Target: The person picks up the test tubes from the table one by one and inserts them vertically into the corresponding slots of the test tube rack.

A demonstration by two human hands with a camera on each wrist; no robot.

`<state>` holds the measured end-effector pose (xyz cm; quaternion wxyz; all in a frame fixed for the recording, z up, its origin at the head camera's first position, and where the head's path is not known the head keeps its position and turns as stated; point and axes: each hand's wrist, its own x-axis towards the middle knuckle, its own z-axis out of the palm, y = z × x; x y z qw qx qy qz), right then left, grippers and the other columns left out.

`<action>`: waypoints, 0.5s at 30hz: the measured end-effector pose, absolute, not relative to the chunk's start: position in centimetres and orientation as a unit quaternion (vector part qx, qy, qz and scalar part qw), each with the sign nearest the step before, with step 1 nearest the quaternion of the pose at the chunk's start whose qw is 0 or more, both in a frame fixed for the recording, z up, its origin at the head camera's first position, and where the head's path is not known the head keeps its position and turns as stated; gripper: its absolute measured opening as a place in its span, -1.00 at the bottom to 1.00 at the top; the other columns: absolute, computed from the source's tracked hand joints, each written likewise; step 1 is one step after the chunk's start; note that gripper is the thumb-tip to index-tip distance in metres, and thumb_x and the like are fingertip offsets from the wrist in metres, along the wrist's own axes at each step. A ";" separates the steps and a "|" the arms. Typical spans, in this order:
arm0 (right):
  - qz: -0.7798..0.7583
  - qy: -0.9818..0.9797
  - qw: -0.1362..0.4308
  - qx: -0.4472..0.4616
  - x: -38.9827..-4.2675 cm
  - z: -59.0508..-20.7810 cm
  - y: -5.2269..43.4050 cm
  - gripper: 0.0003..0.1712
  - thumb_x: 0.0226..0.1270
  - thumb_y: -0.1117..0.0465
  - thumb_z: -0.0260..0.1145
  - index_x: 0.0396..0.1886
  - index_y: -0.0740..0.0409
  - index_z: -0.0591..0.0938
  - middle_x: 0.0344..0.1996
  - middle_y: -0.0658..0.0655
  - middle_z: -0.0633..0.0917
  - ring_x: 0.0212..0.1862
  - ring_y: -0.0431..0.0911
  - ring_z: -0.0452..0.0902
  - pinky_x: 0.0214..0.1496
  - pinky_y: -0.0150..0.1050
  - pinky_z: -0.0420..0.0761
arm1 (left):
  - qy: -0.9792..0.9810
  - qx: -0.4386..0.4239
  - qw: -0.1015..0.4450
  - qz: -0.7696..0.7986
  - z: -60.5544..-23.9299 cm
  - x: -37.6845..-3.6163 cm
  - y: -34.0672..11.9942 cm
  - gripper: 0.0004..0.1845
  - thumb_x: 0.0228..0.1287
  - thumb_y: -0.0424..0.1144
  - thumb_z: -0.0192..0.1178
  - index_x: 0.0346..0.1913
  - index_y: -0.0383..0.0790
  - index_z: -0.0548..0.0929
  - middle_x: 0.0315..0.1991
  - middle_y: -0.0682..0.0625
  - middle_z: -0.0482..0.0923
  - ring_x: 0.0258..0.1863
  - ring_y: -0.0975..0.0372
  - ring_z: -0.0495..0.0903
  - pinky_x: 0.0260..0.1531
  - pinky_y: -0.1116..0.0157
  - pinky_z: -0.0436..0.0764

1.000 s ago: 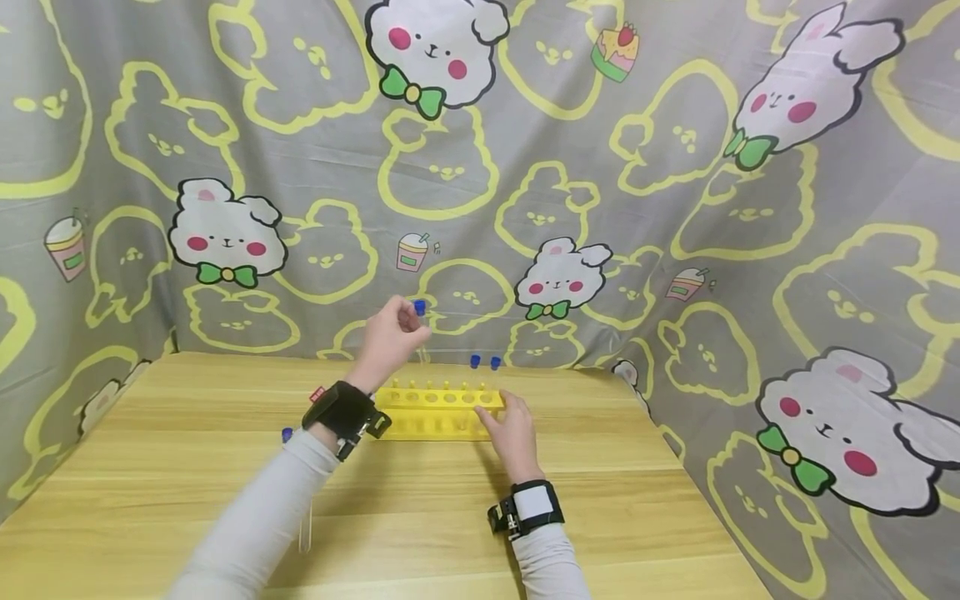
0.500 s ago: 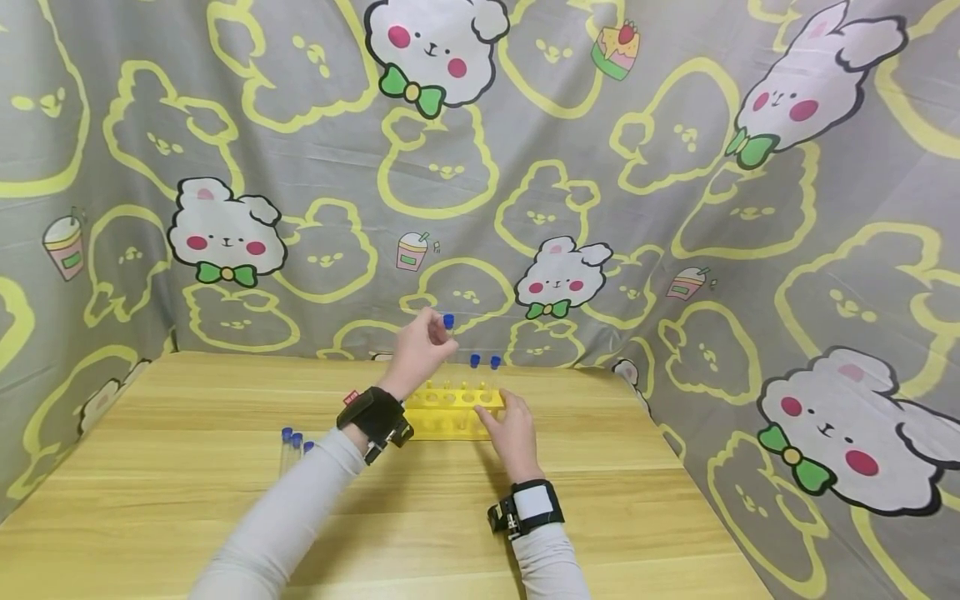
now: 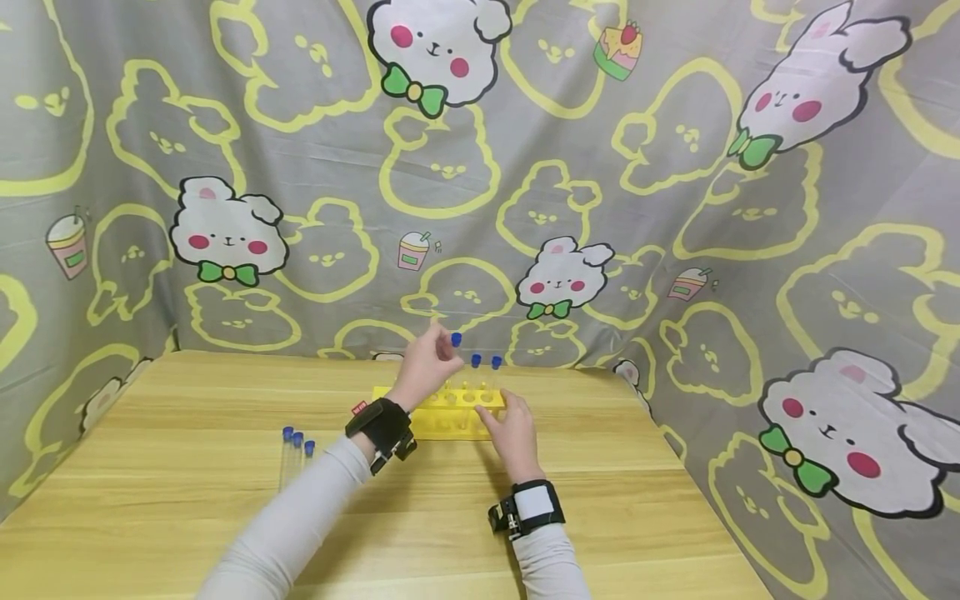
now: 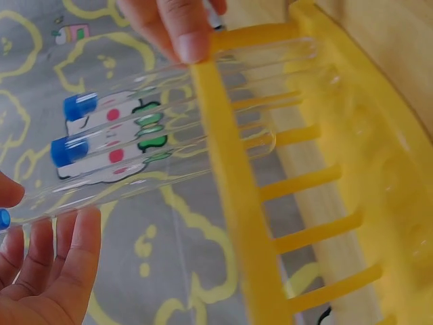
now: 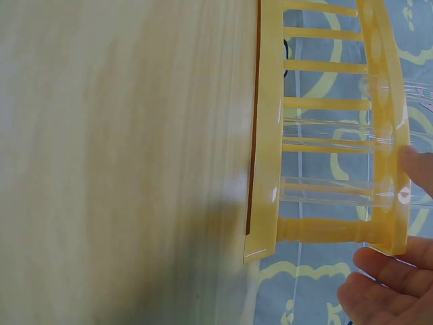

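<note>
Left grip: thumb and fingers are closed to a narrow pinch; a clear tube is held near its blue cap. The tube hangs below the grip, and its rounded end is at or just through the upper plate of the yellow rack; the exact depth cannot be told.

Right of this grip, two capped tubes are seated in neighbouring holes. Beyond them, the rack's end is held by the right grip, thumb on the upper plate and fingers at the end, with little gap left.

Behind the left grip, beside the forearm, three capped tubes lie on the surface, partly hidden by the sleeve.

Risks, as judged: jamming against the hole's rim could be caused by a tilted descent; a hard drop onto the base, by early release. The rack could be skidded or tipped if the right grip is slackened under side load. The lying tubes could be rolled by the sleeve.
</note>
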<state>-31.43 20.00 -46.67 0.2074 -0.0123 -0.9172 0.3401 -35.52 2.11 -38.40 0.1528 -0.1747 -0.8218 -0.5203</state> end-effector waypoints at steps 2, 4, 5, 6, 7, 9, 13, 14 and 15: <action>0.341 -0.917 0.205 -0.014 -31.4 -46.7 20.0 -0.28 0.23 -0.07 0.38 0.22 0.34 0.49 0.15 0.36 0.58 0.22 0.22 0.49 0.25 0.07 0.50 | -0.825 -0.172 0.149 -0.518 -38.9 -35.5 2.2 -0.74 0.08 -0.30 0.30 -0.23 -0.15 0.43 -0.33 -0.03 0.58 -0.33 0.17 0.55 -0.27 0.28 0.55; 0.341 -0.917 0.204 -0.014 -31.4 -46.6 20.0 -0.27 0.23 -0.07 0.38 0.23 0.34 0.49 0.15 0.36 0.58 0.23 0.22 0.49 0.26 0.07 0.50 | -0.828 -0.170 0.146 -0.514 -39.3 -35.5 2.3 -0.74 0.08 -0.29 0.30 -0.23 -0.13 0.42 -0.33 -0.02 0.57 -0.33 0.19 0.54 -0.28 0.29 0.54; 0.341 -0.918 0.204 -0.015 -31.4 -46.6 20.0 -0.27 0.23 -0.07 0.37 0.23 0.34 0.49 0.15 0.36 0.58 0.23 0.22 0.49 0.27 0.06 0.50 | -0.828 -0.169 0.144 -0.515 -39.5 -35.5 2.3 -0.74 0.08 -0.29 0.30 -0.24 -0.13 0.42 -0.33 -0.02 0.56 -0.33 0.19 0.54 -0.29 0.29 0.54; 0.340 -0.918 0.206 -0.014 -31.4 -46.6 20.0 -0.27 0.23 -0.07 0.37 0.23 0.34 0.49 0.15 0.37 0.58 0.22 0.22 0.49 0.26 0.06 0.50 | -0.829 -0.168 0.142 -0.515 -39.7 -35.6 2.3 -0.74 0.08 -0.29 0.30 -0.24 -0.13 0.42 -0.33 -0.02 0.56 -0.33 0.19 0.54 -0.29 0.29 0.54; 0.338 -0.918 0.207 -0.014 -31.4 -46.6 20.1 -0.28 0.23 -0.07 0.37 0.22 0.34 0.49 0.15 0.37 0.58 0.22 0.22 0.49 0.26 0.06 0.50 | -0.829 -0.167 0.140 -0.515 -39.8 -35.6 2.4 -0.73 0.07 -0.29 0.30 -0.24 -0.13 0.41 -0.33 -0.01 0.56 -0.33 0.19 0.53 -0.29 0.29 0.53; 0.335 -0.918 0.211 -0.013 -31.4 -46.6 20.0 -0.28 0.23 -0.07 0.38 0.22 0.35 0.50 0.14 0.37 0.58 0.22 0.22 0.50 0.27 0.06 0.50 | -0.828 -0.167 0.138 -0.518 -40.2 -35.7 2.4 -0.74 0.06 -0.29 0.30 -0.25 -0.13 0.41 -0.34 -0.02 0.55 -0.33 0.18 0.53 -0.30 0.30 0.53; 0.334 -0.918 0.215 -0.013 -31.4 -46.5 20.0 -0.27 0.22 -0.07 0.38 0.21 0.36 0.50 0.14 0.39 0.59 0.22 0.23 0.50 0.27 0.07 0.49 | -0.829 -0.162 0.130 -0.519 -41.0 -35.9 2.4 -0.74 0.05 -0.30 0.28 -0.25 -0.14 0.41 -0.34 -0.01 0.53 -0.33 0.17 0.52 -0.30 0.30 0.52; 0.334 -0.918 0.215 -0.013 -31.4 -46.5 20.0 -0.27 0.22 -0.07 0.38 0.21 0.36 0.50 0.14 0.39 0.58 0.22 0.23 0.49 0.27 0.07 0.48 | -0.829 -0.160 0.129 -0.519 -41.2 -35.9 2.4 -0.74 0.04 -0.30 0.27 -0.25 -0.14 0.41 -0.34 -0.01 0.53 -0.32 0.17 0.52 -0.31 0.31 0.52; 0.335 -0.917 0.214 -0.013 -31.4 -46.5 20.0 -0.27 0.22 -0.08 0.38 0.21 0.36 0.50 0.14 0.39 0.58 0.22 0.24 0.49 0.27 0.08 0.48 | -0.830 -0.158 0.127 -0.519 -41.3 -35.9 2.4 -0.74 0.04 -0.30 0.27 -0.25 -0.15 0.41 -0.34 -0.01 0.52 -0.32 0.18 0.51 -0.31 0.32 0.51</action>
